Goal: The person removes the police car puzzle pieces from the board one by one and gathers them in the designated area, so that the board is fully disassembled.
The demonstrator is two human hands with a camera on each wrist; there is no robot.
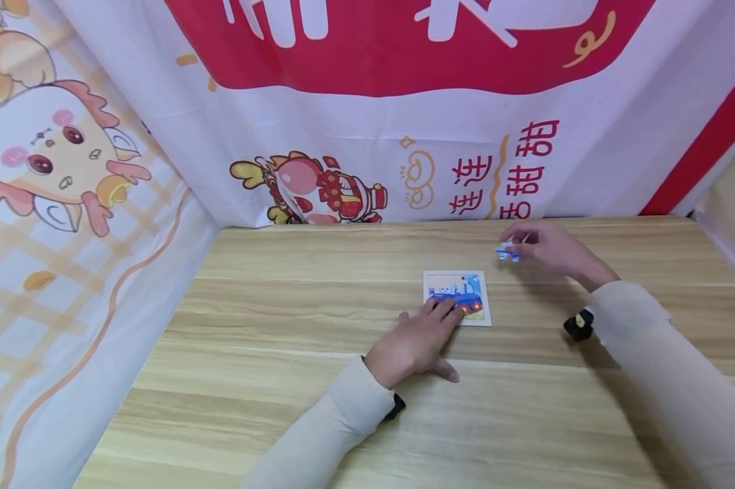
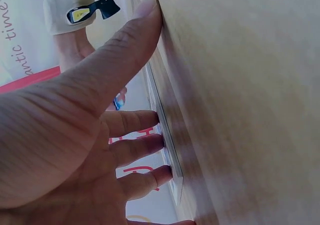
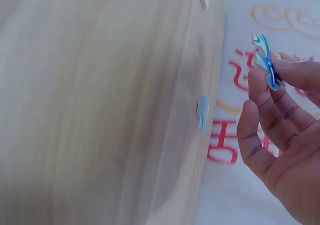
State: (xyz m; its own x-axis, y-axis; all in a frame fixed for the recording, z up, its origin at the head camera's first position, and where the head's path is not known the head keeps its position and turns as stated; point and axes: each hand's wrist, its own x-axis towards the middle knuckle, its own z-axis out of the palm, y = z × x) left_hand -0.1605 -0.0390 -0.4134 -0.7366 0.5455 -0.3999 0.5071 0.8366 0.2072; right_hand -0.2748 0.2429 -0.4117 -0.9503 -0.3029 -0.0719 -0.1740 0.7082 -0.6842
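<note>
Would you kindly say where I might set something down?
The table looks bare from left curtain to left sleeve, then across to right sleeve. Crowded: the picture board under the left hand, and around the right hand holding a puzzle piece.

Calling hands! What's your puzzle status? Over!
Left hand touching picture board. Right hand pinching puzzle piece above table. In the way: left hand partly covers picture board.

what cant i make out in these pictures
- Head view: lower-left part of the jigsaw board, covered by the left hand.
- Head view: design on the jigsaw piece, too small and partly covered by the right hand.
- Head view: large white characters, cut off by the top edge.
- Right wrist view: pale-blue patch near the table's edge, blurred.
- Left wrist view: much of the right hand, behind the left.
</note>
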